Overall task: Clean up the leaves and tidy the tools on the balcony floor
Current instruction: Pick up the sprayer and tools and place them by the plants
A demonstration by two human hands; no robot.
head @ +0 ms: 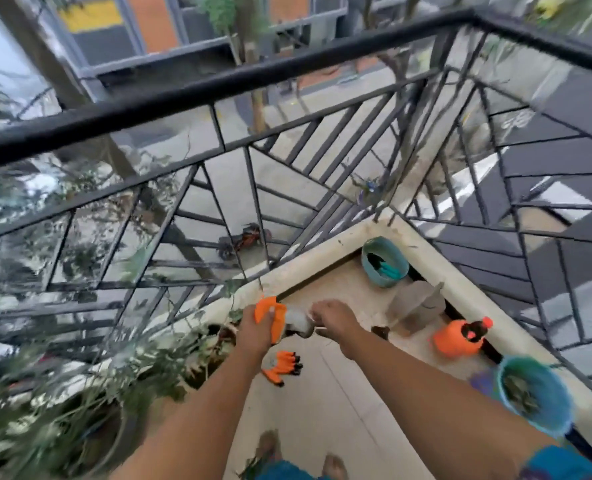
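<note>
left hand (258, 329) and right hand (332, 318) both grip one orange glove (274, 315) by the railing (218, 88); fumbling could drop it over.

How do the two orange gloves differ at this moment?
The held glove is up in the air, gripped by the left hand and pulled at its grey cuff by the right hand; the floor glove lies flat on the tiles, untouched, its black fingertips showing. Both are orange.

Black railing (218, 86); potted plants (90, 393)
</note>
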